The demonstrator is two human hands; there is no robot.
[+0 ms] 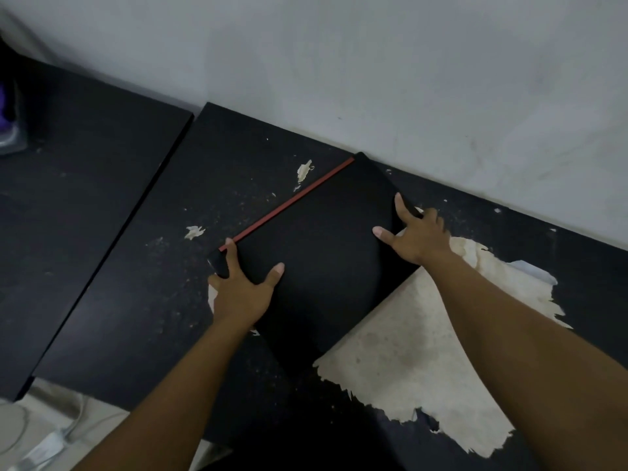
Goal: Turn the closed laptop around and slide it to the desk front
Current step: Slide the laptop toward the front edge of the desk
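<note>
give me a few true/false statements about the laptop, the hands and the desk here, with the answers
1. The laptop is closed. True.
2. Only one hand touches the laptop. False: the left hand grips its near-left corner and the right hand holds its right edge.
3. The laptop sits square to the wall. False: it lies at an angle, one corner pointing toward the wall.
4. A red strip runs along one edge of the laptop. True.
5. The desk has an unbroken black surface. False: a large pale patch shows where the coating has peeled away, partly under the laptop.
</note>
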